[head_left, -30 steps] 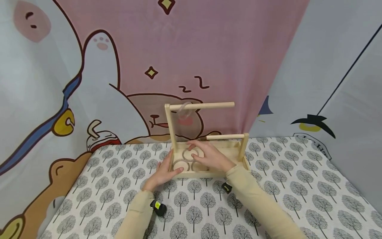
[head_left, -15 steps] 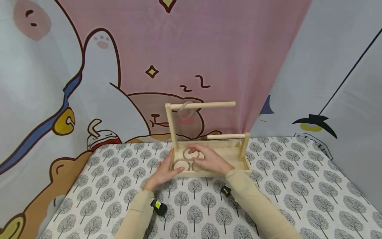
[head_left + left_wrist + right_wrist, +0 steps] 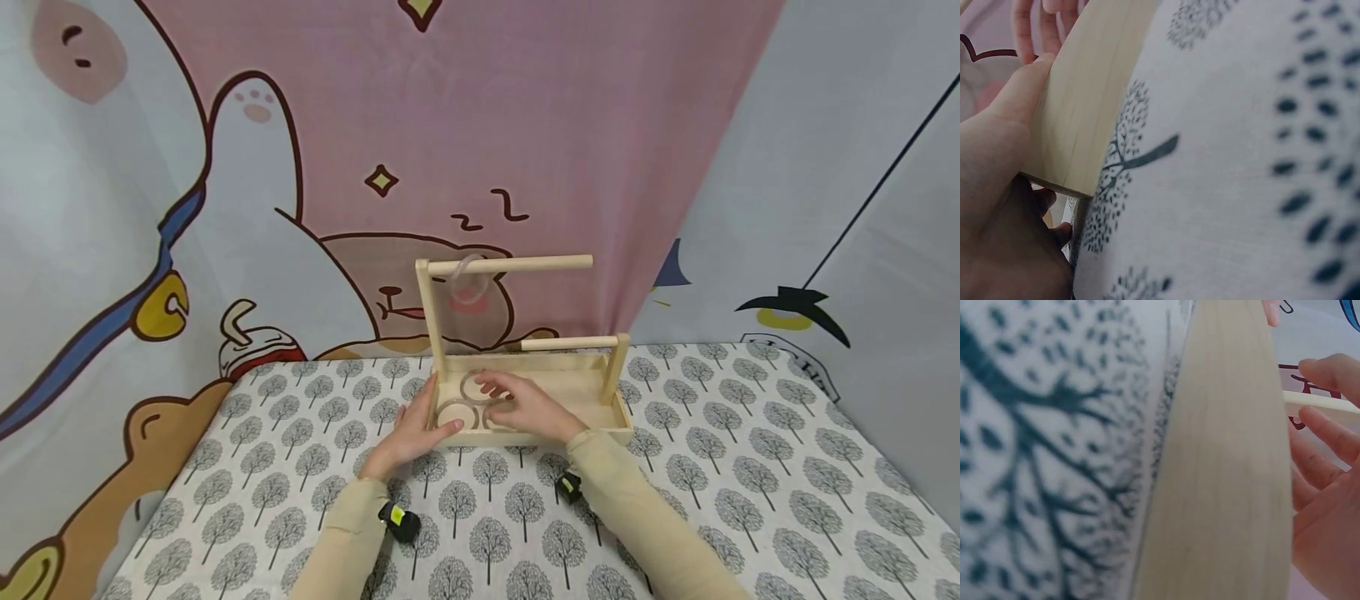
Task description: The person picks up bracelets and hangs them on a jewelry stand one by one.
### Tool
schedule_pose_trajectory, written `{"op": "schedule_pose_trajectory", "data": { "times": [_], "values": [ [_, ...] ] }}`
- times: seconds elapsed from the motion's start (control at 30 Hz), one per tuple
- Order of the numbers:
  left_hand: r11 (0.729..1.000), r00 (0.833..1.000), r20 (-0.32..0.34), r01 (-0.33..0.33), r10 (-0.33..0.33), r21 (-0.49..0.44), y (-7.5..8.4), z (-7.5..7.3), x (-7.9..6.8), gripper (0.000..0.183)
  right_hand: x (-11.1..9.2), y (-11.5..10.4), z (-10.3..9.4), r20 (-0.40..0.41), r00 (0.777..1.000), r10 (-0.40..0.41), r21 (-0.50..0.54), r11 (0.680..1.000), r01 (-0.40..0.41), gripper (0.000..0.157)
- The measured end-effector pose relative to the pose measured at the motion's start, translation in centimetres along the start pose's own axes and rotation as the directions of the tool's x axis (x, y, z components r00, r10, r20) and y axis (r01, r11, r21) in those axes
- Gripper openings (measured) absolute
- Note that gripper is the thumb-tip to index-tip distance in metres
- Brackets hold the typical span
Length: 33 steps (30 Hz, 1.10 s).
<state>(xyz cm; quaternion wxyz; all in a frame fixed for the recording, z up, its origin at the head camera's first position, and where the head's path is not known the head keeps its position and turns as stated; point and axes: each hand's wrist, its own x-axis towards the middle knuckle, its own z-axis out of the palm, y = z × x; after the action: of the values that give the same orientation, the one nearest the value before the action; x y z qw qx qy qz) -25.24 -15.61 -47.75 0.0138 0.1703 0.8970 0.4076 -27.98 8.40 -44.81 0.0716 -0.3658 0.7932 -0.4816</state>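
Observation:
A pale wooden tray (image 3: 577, 388) stands at the table's far edge, a post at each end carrying a bar. My left hand (image 3: 407, 437) grips the tray's left end, thumb over the front rim and fingers along the side. Inside lie a clear ring (image 3: 456, 401) at the front left, a second ring (image 3: 462, 387) behind it, and a third ring (image 3: 487, 415) partly covered by my right hand (image 3: 531, 409). That hand hovers above the rings with loosely bent fingers. In the right wrist view its thumb and forefinger are apart, with nothing visible between them.
Another clear ring (image 3: 487, 285) hangs on the tall upper bar (image 3: 540, 263), near its post. A lower bar (image 3: 570, 342) points left from the right post (image 3: 614, 371). The tablecloth (image 3: 735, 500) has a tree print, and a cartoon curtain (image 3: 585, 125) hangs behind.
My right hand has drawn back slightly to the right and its fingers have bent more, uncovering more of the rear ring. The left hand keeps its hold on the tray.

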Motion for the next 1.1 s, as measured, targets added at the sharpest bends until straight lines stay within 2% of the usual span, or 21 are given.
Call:
{"op": "schedule_pose_trajectory", "data": {
  "times": [0.17,0.33,0.47,0.6,0.93,1.1],
  "values": [
    [1.0,1.0,0.006,0.01,-0.01,-0.008,0.0,0.0,0.0,0.097,-0.2,0.5,0.2,-0.001,0.999,0.034,0.018,0.999,-0.034,0.058],
    [1.0,1.0,0.0,0.004,-0.004,-0.005,0.0,0.0,0.0,0.098,-0.2,0.8,0.2,-0.044,0.998,0.053,-0.101,0.993,-0.057,0.054],
    [1.0,1.0,0.001,0.011,-0.011,-0.001,0.0,0.0,0.0,0.098,-0.2,0.9,0.2,-0.09,0.991,0.098,-0.185,0.976,-0.113,0.052],
    [1.0,1.0,0.005,0.025,-0.025,0.003,0.0,0.0,0.0,0.099,-0.1,0.9,0.2,-0.119,0.978,0.171,-0.21,0.958,-0.193,0.054],
    [1.0,1.0,0.002,0.004,-0.004,-0.003,0.0,0.0,-0.1,0.097,0.2,1.7,0.4,-0.133,0.945,0.299,-0.262,0.909,-0.324,0.054],
    [1.0,1.0,0.003,0.007,-0.007,-0.003,0.1,0.0,-0.2,0.096,0.4,1.9,0.5,-0.128,0.939,0.32,-0.293,0.892,-0.344,0.05]
  ]
}}
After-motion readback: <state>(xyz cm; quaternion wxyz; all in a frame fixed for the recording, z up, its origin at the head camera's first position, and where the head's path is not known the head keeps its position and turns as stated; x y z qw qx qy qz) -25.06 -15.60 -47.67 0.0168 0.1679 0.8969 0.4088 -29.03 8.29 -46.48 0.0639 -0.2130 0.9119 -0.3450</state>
